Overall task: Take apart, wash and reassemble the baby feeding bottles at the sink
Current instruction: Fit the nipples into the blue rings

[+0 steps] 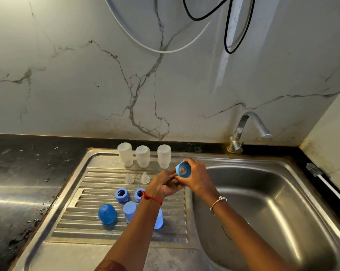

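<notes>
A blue screw ring (183, 169) with a pale teat seated in its opening is held up over the seam between the draining board (106, 232) and the sink basin (263, 192), its open face turned toward the camera. It is gripped by the right hand (196, 176), whose fingers are curled around its far side and rim. The left hand (165, 185) is brought up against it from below with fingers bent; whether those fingers pinch the ring's lower edge or only touch it cannot be told. A red thread (151, 197) is worn on the left wrist and a silver bracelet (217, 202) on the right. On the board three clear bottles (142, 156) are stood upside down in a row at the back. In front of them two loose teats (129, 178) are set side by side, then two more blue rings (122, 195), then three blue caps (107, 214), the rightmost partly hidden by the left forearm. A metal tap (247, 126) is mounted behind the basin. The sink is set into a dark counter (18, 173) under a veined marble wall (87, 75), across which a white hose (161, 51) and a black cable (226, 45) are hung.
</notes>
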